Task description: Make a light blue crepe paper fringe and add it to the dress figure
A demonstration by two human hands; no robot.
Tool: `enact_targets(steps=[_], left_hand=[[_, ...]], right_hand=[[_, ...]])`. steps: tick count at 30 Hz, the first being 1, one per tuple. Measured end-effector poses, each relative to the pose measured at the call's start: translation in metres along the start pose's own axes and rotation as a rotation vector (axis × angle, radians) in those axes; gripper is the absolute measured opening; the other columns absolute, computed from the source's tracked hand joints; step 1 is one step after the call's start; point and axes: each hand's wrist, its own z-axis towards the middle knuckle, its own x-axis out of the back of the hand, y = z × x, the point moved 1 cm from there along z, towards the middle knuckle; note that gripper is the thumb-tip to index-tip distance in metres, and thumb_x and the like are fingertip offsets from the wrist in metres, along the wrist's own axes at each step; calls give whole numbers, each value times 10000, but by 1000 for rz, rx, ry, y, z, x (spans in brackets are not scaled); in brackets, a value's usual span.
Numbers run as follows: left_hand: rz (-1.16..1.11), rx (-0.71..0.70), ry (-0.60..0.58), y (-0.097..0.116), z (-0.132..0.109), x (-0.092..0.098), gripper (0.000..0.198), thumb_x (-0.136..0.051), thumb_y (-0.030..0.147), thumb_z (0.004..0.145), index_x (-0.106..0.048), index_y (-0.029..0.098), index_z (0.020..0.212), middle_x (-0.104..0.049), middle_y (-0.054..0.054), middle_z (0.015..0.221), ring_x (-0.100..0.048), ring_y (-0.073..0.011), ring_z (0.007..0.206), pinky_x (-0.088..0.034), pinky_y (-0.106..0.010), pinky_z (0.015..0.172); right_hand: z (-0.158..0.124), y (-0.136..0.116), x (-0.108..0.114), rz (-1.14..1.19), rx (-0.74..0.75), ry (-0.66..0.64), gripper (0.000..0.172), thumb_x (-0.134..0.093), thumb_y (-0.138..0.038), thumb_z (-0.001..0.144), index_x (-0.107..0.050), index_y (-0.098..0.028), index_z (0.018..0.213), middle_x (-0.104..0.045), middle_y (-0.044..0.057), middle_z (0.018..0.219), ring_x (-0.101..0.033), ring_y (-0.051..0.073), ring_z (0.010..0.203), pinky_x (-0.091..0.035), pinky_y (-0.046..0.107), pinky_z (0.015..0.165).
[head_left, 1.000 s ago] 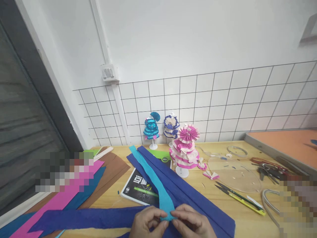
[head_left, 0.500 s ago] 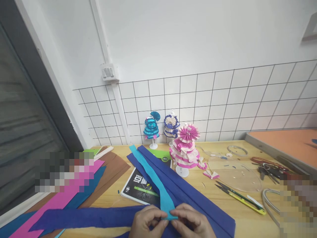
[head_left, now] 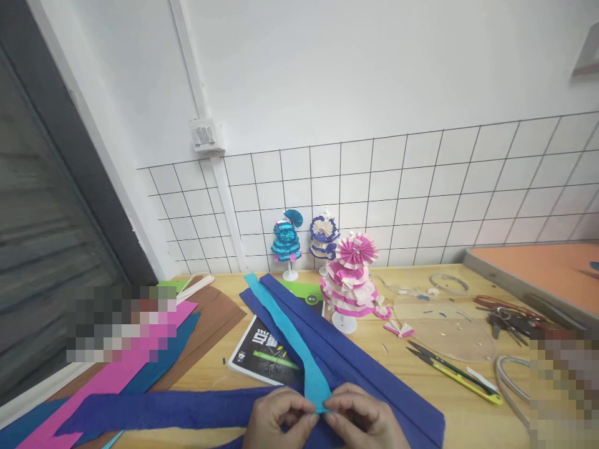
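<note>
A long turquoise paper strip (head_left: 286, 329) runs from the back of the table down to my fingers. My left hand (head_left: 283, 419) pinches its near end on the left side. Close beside it, my right hand (head_left: 358, 416) pinches the same end on the right, thumb against fingers. A narrow bit of the strip's edge shows between the fingertips. Beneath lies a broad folded piece of dark blue paper (head_left: 369, 368). Another dark blue strip (head_left: 163, 410) stretches leftward from under my left hand.
Three ruffled paper ornaments on white stands, turquoise (head_left: 286, 240), blue-and-cream (head_left: 324, 237) and pink (head_left: 350, 284), stand at the back. Yellow-handled thread snips (head_left: 456, 374) lie right. A black booklet (head_left: 269, 358) sits under the paper. Pink paper (head_left: 116, 380) and brown paper (head_left: 206, 324) are left.
My fingertips have drawn closer together on the turquoise strip's end, and less of its folded edge shows between them. The strip's near part has shifted slightly. Everything else stays put.
</note>
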Motion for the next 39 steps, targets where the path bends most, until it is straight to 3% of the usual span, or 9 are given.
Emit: enact_targets(steps=[5, 10, 16, 20, 32, 39], left_hand=[[-108, 144, 76, -3, -2, -4, 56, -634, 146, 621, -685, 143, 600, -655, -31, 549, -568, -125, 473, -432, -177, 459], [-247, 270, 4, -4, -1, -4, 50, -664, 183, 613, -653, 137, 597, -626, 0, 510, -525, -103, 459, -397, -173, 450], [-494, 320, -17, -9, -2, -10, 209, -761, 245, 514, -657, 134, 658, -639, 5, 541, -551, -108, 499, -409, -194, 499], [-442, 315, -61, -14, -3, -9, 165, -733, 271, 564, -682, 130, 634, -642, -9, 539, -533, -108, 488, -405, -208, 499], [-397, 141, 19, -8, -2, -10, 212, -701, 351, 599, -740, 147, 645, -621, -44, 583, -554, -139, 537, -433, -223, 521], [-271, 91, -60, 2, 0, -2, 124, -637, 206, 660, -736, 143, 623, -627, -44, 564, -556, -137, 533, -430, -215, 526]], right_hand=[[0, 4, -2, 67, -83, 30, 145, -670, -328, 705, -714, -190, 689, -651, 45, 651, -582, 159, 551, -460, 222, 504], [0, 4, -2, 170, -120, 14, 143, -684, -336, 694, -716, -196, 689, -664, 46, 685, -599, 165, 587, -476, 228, 538], [1, 3, -4, 240, -92, -19, 126, -693, -332, 684, -723, -209, 681, -670, 59, 747, -632, 189, 669, -503, 252, 603], [1, 2, -3, 241, -82, -7, 119, -696, -328, 682, -730, -214, 682, -679, 60, 737, -638, 192, 665, -508, 251, 597], [3, -3, 0, 237, -116, 5, 147, -703, -359, 665, -742, -219, 686, -708, 72, 766, -655, 215, 699, -523, 273, 640], [2, 3, -3, 268, -120, 16, 124, -721, -336, 647, -733, -225, 700, -690, 46, 729, -630, 178, 615, -504, 244, 564]])
